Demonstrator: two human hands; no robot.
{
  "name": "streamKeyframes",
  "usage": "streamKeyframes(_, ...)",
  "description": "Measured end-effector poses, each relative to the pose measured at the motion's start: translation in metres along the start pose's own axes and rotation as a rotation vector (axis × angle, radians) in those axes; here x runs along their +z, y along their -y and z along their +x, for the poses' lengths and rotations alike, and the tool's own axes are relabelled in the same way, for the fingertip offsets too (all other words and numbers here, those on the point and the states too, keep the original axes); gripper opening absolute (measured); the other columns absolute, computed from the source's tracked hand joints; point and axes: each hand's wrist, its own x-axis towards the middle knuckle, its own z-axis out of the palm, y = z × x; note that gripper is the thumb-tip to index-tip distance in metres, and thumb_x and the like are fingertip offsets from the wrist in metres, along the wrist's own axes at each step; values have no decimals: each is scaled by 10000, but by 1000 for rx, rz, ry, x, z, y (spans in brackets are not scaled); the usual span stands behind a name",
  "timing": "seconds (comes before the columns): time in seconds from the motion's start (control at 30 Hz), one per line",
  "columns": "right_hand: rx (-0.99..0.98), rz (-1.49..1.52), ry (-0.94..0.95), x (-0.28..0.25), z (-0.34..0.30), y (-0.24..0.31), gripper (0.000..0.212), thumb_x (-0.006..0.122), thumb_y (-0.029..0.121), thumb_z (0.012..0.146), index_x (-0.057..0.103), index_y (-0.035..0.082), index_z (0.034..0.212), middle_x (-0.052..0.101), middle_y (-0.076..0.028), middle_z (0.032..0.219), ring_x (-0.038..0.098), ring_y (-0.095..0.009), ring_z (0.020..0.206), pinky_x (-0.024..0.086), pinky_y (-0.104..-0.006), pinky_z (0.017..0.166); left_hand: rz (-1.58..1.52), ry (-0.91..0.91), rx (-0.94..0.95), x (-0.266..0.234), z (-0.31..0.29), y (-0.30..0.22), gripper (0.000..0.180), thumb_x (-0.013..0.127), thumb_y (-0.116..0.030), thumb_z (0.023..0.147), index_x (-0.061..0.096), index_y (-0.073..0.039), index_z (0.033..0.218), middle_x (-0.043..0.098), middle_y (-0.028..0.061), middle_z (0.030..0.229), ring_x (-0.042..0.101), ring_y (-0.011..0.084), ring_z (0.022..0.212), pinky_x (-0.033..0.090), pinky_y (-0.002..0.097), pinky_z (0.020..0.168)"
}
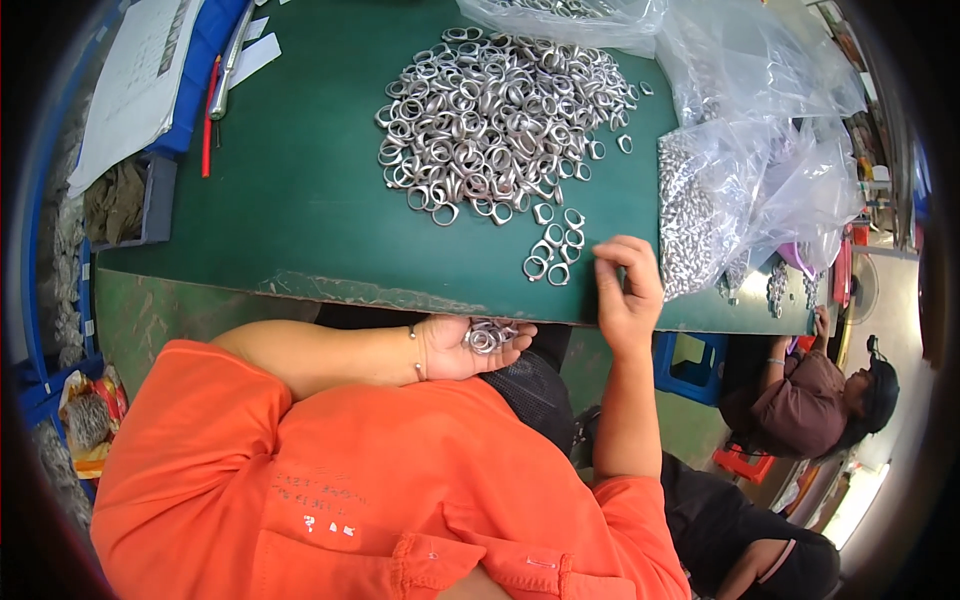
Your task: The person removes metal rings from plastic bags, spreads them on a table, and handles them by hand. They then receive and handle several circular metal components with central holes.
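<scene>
My left hand (446, 346) lies palm up just below the table's front edge, its fingers cupped under a small heap of silver metal rings (486, 338). Over the edge of the table, my right hand (632, 295) is raised with thumb and forefinger bent together; whether anything sits between the tips is hidden. Just left of those fingertips, a small group of loose rings (557, 272) lies spread on the green tabletop. Farther back is a large pile of similar rings (490, 120), some with a flat or widened face.
Clear plastic bags (740, 190) of small metal parts stand at the right, another bag (570, 22) at the back. A red pencil (211, 120), papers (135, 80) and a grey bin (150, 205) are at the left. A co-worker (810, 400) sits at the right beyond a blue stool (690, 365).
</scene>
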Motion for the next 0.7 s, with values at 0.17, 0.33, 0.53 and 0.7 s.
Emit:
streamKeyframes(0.17,-144,-228,94,10,7,3,206,653,-16,677,618,28,876,565,-95,888,517,-257,821,426,-326,717,5,-6,11,1,1,0,317,477,-210,900,517,28,1106,594,159,1019,592,265,919,516,352,781)
streamKeyframes(0.33,-138,-221,82,7,11,-1,276,675,23,658,584,29,919,566,-119,978,516,-279,928,409,-345,808,17,-27,15,1,2,0,318,476,-214,901,517,25,1107,594,156,1015,596,264,910,521,350,770)
streamKeyframes(0.53,-55,-147,207,9,15,3,421,666,33,669,520,23,1064,545,-137,1057,485,-310,1008,372,-370,885,16,-16,7,1,1,-1,329,453,-226,912,512,26,1116,590,158,1019,593,268,912,518,355,780)
streamKeyframes(0.7,-139,-150,252,10,18,6,335,579,-44,695,585,56,1015,552,-107,1052,480,-287,993,362,-356,881,9,-19,6,1,2,-1,336,443,-231,917,505,27,1124,584,165,1030,588,275,924,515,359,791)
